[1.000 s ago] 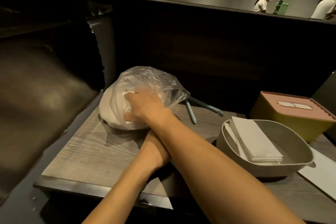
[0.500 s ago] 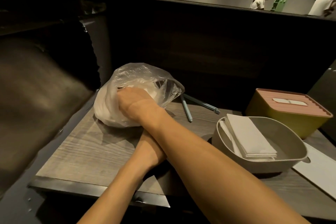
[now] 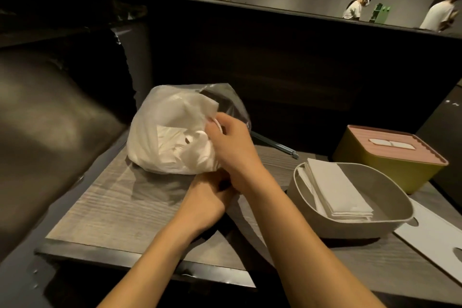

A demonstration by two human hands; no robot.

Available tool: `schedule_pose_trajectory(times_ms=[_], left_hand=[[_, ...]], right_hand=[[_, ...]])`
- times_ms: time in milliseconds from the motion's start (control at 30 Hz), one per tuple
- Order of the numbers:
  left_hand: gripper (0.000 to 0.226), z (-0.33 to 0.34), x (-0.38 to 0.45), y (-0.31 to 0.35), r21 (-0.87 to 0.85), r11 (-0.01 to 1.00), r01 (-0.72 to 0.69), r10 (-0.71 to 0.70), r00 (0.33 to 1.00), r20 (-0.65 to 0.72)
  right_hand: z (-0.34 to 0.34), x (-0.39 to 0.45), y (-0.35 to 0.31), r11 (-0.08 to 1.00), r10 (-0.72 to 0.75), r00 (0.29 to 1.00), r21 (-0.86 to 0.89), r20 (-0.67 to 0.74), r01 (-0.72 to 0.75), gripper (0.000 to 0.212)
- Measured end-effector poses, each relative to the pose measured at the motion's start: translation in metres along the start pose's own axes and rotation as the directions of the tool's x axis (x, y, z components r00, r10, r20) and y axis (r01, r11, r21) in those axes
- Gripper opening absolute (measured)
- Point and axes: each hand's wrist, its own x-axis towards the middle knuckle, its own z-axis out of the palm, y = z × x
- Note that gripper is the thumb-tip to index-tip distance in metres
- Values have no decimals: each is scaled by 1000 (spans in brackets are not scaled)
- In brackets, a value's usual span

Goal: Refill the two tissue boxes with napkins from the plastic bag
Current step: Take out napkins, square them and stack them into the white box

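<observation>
A clear plastic bag [image 3: 170, 132] stuffed with white napkins lies at the back left of the wooden table [image 3: 105, 207]. My right hand [image 3: 232, 145] crosses over my left arm and pinches white napkins at the bag's mouth. My left hand [image 3: 207, 195] sits below the bag's near edge, its fingers hidden under my right wrist. An open grey tissue box [image 3: 390, 222] to the right holds a stack of folded napkins [image 3: 335, 190]. Behind it stands a yellow tissue box [image 3: 380, 165] with a pink lid on.
A white flat lid [image 3: 435, 235] with a slot lies at the right edge. Two blue-grey rods [image 3: 275, 144] lie behind the bag. A dark padded bench is on the left, a dark partition behind. People stand in the far background.
My right hand has drawn back out of the bag towards its mouth, pulling napkins up. The bag has shifted and bulged upward. My left hand stays under my right forearm.
</observation>
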Motion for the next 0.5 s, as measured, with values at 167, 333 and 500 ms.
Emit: schedule_pose_trajectory(times_ms=[167, 333, 500], left_hand=[[12, -3, -4, -1, -65, 998, 23, -20, 999, 34], [34, -8, 3, 6, -683, 699, 209, -163, 978, 132], [49, -9, -7, 7, -720, 578, 383, -65, 902, 427]], right_hand=[[-31, -28, 1, 797, 304, 946, 515, 110, -316, 24], [-54, -57, 9, 657, 320, 938, 683, 130, -319, 27], [-38, -59, 30, 857, 234, 968, 489, -90, -162, 24]])
